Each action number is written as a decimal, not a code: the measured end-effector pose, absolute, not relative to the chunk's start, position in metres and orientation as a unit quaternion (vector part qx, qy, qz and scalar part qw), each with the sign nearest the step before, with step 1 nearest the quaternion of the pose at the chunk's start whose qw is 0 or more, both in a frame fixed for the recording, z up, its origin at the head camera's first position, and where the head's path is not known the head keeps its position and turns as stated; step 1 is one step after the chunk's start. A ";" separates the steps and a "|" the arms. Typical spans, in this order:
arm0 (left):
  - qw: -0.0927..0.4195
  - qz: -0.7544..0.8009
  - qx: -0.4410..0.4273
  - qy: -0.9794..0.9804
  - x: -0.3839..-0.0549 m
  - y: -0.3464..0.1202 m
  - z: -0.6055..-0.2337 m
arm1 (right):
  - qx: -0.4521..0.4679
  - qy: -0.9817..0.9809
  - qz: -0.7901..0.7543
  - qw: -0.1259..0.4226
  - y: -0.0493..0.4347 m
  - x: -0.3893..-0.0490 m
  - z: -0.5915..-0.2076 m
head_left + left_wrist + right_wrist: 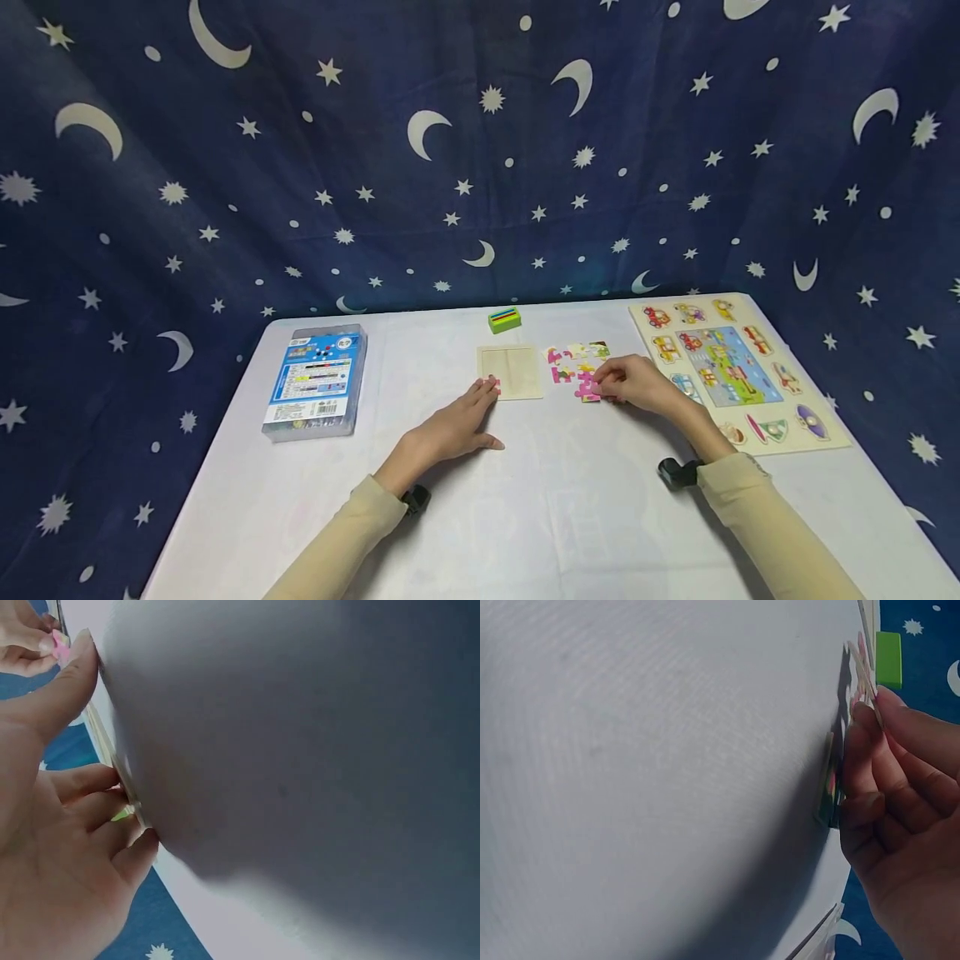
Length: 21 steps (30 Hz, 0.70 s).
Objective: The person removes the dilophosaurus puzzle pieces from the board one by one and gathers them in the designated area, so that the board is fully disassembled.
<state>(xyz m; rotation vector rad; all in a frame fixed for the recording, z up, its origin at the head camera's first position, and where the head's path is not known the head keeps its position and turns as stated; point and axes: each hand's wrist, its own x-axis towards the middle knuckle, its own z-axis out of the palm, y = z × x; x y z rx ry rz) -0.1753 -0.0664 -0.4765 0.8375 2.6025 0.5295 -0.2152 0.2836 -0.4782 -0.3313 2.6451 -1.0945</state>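
A small wooden puzzle tray (532, 394) lies on the white table, its recess mostly bare wood. My left hand (460, 422) rests at the tray's left edge, fingers extended, with a pink jigsaw piece (492, 382) under or beside the fingertips. Just right of the tray lie several loose jigsaw pieces (561, 375), mostly pink with some yellow and green. Among them, my right hand (636, 383) pinches a pink jigsaw piece (587, 385) between thumb and fingers. The right wrist view shows this thin piece (864, 671) edge-on, tilted off the table.
Behind the tray stands a green block (505, 320) with coloured sticks. A clear plastic case (315, 382) with a blue and white label lies at the left. On the right is a large wooden picture board (806, 431) with vehicle shapes. A starry dark blue cloth (390, 75) hangs behind the table.
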 end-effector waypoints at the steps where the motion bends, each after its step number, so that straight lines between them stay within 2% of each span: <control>1: 0.175 0.186 0.298 0.920 -0.175 -0.067 -0.476 | -0.113 0.911 -0.375 0.130 0.283 -0.215 -0.479; 10: 0.165 0.200 0.323 0.910 -0.174 -0.074 -0.481 | -0.116 0.928 -0.333 0.120 0.282 -0.211 -0.481; 15: 0.156 0.195 0.311 0.917 -0.177 -0.080 -0.479 | -0.118 0.923 -0.352 0.099 0.276 -0.215 -0.480; 21: 0.170 0.212 0.287 0.919 -0.184 -0.081 -0.478 | -0.133 0.920 -0.362 0.070 0.260 -0.221 -0.480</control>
